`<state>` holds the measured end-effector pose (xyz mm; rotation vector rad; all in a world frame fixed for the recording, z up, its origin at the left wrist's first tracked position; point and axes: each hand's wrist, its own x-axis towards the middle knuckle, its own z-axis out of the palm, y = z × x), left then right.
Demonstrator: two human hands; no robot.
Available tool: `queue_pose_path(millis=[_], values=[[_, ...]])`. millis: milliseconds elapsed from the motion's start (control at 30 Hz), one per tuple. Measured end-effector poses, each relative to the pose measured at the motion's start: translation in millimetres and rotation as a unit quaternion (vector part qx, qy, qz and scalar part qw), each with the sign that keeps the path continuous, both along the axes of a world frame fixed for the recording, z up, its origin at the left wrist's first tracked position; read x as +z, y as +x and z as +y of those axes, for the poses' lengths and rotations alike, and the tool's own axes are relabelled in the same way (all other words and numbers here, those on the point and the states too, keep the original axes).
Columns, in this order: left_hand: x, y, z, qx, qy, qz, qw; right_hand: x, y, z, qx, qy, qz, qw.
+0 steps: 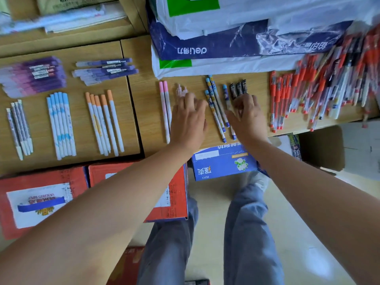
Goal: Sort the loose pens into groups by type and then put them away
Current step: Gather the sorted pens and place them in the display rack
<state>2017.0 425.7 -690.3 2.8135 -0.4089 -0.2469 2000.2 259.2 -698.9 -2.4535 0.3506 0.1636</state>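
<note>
Two hands reach over rows of pens on a wooden table (148,103).

The left hand (189,120) lies flat with its fingers straight and spread, covering some clear pink pens (182,91) just beside two pink-capped pens (165,112). The right hand (247,116) bends its fingers down at the black pens (238,89), next to the blue patterned pens (216,108); blur hides whether it grips one. Orange-capped pens (104,122) lie sorted further left, and a loose heap of red pens (308,95) lies to the right.

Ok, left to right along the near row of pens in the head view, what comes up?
grey patterned pens, blue-capped pens, orange-capped pens, pink-capped pens, left hand, navy cartoon pens, right hand, red pens.
</note>
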Motion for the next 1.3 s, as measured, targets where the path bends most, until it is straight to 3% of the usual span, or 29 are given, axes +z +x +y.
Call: queue_pose_path(millis=[333,567,667,833,933,1033,1300], values=[[10,-11,-130,-0.064,-0.089,0.04,0.993,10,-17,-154,-0.003,-0.046,-0.03,0.998],[0,-15,-218,-0.036,-0.004,0.124,0.992,7,-12,-240,0.123,-0.169,0.047,0.977],[-1,-15,-238,-0.015,0.048,0.144,0.988,5,-10,-254,0.174,-0.164,0.077,0.968],[4,-16,-244,0.023,0.073,0.128,0.989,4,-7,-269,0.195,-0.139,0.034,0.97],[8,-13,-254,0.018,0.054,0.104,0.993,6,-2,-275,0.184,-0.108,0.011,0.977],[6,-7,-269,-0.047,0.042,0.072,0.995,9,6,-274,0.142,-0.074,0.002,0.987],[-2,0,-265,-0.058,0.05,0.07,0.995,5,16,-274,0.074,-0.081,0.075,0.991]])
